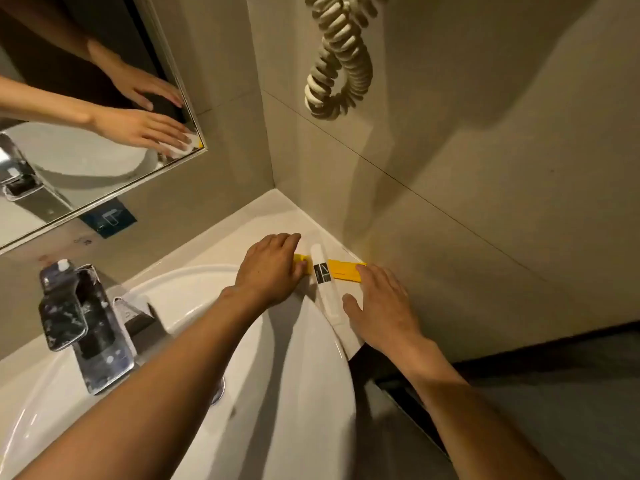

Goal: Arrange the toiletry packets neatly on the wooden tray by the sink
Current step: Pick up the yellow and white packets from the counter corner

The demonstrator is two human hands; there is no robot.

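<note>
Right hand (pixel 382 306): palm down, fingers spread flat, thumb against the white packet, gripping nothing.
Left hand (pixel 270 268): loosely curled over the yellow tray's left end; grip cannot be told.
White packet (pixel 323 282): lies lengthwise across the tray, between both hands.
Yellow tray (pixel 343 268): on the counter corner beside the sink (pixel 304 375).
Coiled cord (pixel 341 57): hangs on the wall above.

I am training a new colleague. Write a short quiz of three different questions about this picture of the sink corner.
1. True or false: the long white packet with a black label lies across the flat yellow packet.
2. Which hand covers the yellow packet's end nearer the chrome faucet? A) left hand B) right hand
3. Fill in: the cream coiled cord hangs on the ____.

Key: 1 true; 2 A; 3 wall
</note>
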